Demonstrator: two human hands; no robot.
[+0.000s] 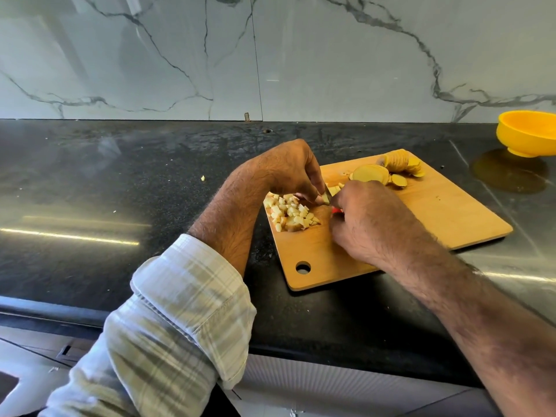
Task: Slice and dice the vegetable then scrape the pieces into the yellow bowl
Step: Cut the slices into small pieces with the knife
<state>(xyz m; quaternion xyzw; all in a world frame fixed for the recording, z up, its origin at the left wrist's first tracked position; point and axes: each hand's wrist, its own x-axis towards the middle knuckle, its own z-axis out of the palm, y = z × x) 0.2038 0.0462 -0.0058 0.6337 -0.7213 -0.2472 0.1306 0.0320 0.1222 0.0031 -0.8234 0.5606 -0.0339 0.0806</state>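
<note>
A wooden cutting board (436,218) lies on the black counter. A heap of pale diced potato pieces (288,213) sits at its left edge. Round potato slices (388,171) fan out at the board's far side. My left hand (288,173) curls its fingertips down on a few pieces (323,200) beside the blade. My right hand (367,218) grips a knife with a red handle (337,210); only a sliver of handle and blade shows between the hands. The yellow bowl (528,135) stands at the far right, apart from the board.
The black stone counter (120,182) has small potato crumbs on its left part. A marble wall rises behind it. The counter's front edge runs under my forearms. The board has a hanging hole near its front corner.
</note>
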